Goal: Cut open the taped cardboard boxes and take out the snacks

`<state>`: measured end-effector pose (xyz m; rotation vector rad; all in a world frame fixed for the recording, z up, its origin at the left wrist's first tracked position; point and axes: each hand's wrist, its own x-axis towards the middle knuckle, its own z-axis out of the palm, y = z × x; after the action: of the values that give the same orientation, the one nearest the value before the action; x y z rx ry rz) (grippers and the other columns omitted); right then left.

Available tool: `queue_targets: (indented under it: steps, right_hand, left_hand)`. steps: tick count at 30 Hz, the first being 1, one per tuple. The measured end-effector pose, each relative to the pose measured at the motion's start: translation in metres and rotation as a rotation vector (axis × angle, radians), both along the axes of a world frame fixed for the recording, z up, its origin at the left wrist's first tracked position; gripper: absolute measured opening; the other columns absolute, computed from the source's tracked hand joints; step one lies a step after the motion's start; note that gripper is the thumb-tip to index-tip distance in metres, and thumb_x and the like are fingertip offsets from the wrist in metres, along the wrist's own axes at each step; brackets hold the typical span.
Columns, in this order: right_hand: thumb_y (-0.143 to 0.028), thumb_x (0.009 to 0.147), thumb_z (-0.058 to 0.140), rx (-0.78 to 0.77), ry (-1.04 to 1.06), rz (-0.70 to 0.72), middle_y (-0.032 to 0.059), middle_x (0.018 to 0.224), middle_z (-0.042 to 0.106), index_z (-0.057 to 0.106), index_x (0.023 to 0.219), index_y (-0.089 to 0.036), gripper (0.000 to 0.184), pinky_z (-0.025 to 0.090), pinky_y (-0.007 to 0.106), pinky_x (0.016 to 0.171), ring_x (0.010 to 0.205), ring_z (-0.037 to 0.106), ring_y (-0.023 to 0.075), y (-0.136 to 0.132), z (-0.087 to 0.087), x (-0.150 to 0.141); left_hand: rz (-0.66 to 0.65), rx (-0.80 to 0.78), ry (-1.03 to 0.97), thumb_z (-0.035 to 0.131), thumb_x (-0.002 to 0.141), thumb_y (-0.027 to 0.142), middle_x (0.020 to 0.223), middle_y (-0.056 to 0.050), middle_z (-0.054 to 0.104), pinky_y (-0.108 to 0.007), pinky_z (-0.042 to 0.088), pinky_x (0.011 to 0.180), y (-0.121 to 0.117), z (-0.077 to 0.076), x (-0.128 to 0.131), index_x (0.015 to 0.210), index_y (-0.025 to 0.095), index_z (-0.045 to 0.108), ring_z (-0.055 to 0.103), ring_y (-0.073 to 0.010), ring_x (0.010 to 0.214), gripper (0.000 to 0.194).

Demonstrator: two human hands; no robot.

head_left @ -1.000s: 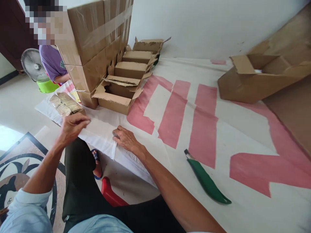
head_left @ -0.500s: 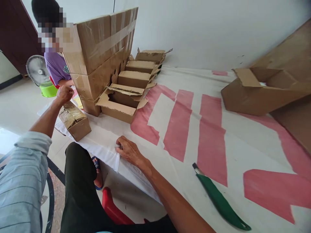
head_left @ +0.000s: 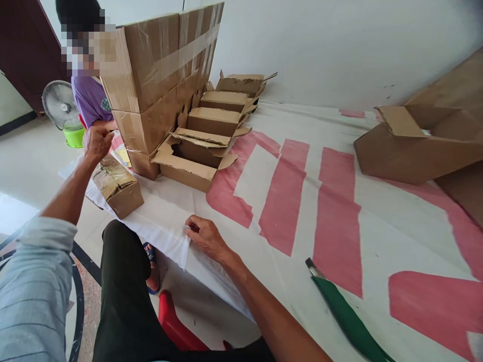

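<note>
My left hand (head_left: 98,143) is raised by the far end of a small taped cardboard box (head_left: 123,191), its fingers pinched together. What they hold, if anything, is too small to make out. On the cloth near the table's front edge rests my right hand (head_left: 206,237), thumb and fingers curled together. A tiny greyish bit shows at its fingertips, too small to name. Shiny, wrinkled tape covers the box's top. To the right on the cloth lies a green-handled cutting tool (head_left: 345,311) with a short metal blade end, untouched by either hand.
Stacked taped cartons (head_left: 154,100) stand behind the small box. Beside them runs a row of open cardboard boxes (head_left: 188,173). A larger open carton (head_left: 400,151) sits at the right. Across the table a person in a purple shirt (head_left: 86,98) sits near a fan (head_left: 60,105).
My left hand has moved up and away from me, past the small box's near end to its far end. My right hand stays on the cloth. The view has shifted slightly.
</note>
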<state>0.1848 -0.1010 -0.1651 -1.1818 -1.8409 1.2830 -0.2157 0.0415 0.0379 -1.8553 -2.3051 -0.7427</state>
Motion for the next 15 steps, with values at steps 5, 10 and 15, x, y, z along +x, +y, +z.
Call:
queue_targets:
  steps: [5, 10, 15]
  right_hand:
    - [-0.062, 0.083, 0.079, -0.107, 0.35, -0.099, -0.0025, 0.068, 0.058, 0.07, 0.076, -0.026, 0.038, 0.044, 0.034, 0.066, 0.066, 0.051, 0.0172, 0.002, 0.024, -0.013]
    - [-0.069, 0.084, 0.088, -0.105, 0.501, -0.091, -0.0011, 0.065, 0.063, 0.075, 0.074, -0.025, 0.047, 0.048, 0.033, 0.065, 0.066, 0.053, 0.0167, 0.001, 0.059, -0.028]
    - [-0.075, 0.083, 0.091, -0.091, 0.546, -0.046, 0.0004, 0.068, 0.069, 0.077, 0.078, -0.025, 0.053, 0.051, 0.034, 0.065, 0.067, 0.058, 0.0176, -0.002, 0.068, -0.032]
  left_hand:
    - [-0.425, -0.09, -0.243, 0.076, 0.094, 0.037, 0.09, -0.008, 0.081, -0.036, 0.057, 0.085, -0.096, -0.01, 0.086, 0.098, 0.015, 0.088, 0.071, -0.0235, 0.087, 0.025]
    - [-0.781, -0.472, -0.655, 0.089, 0.092, 0.052, 0.094, -0.007, 0.087, -0.032, 0.061, 0.078, -0.16, -0.042, 0.156, 0.106, 0.019, 0.091, 0.078, -0.022, 0.085, 0.036]
    - [-0.711, -0.443, -0.848, 0.099, 0.083, 0.057, 0.087, -0.008, 0.086, -0.033, 0.063, 0.074, -0.166, -0.052, 0.161, 0.093, 0.022, 0.091, 0.077, -0.0216, 0.078, 0.037]
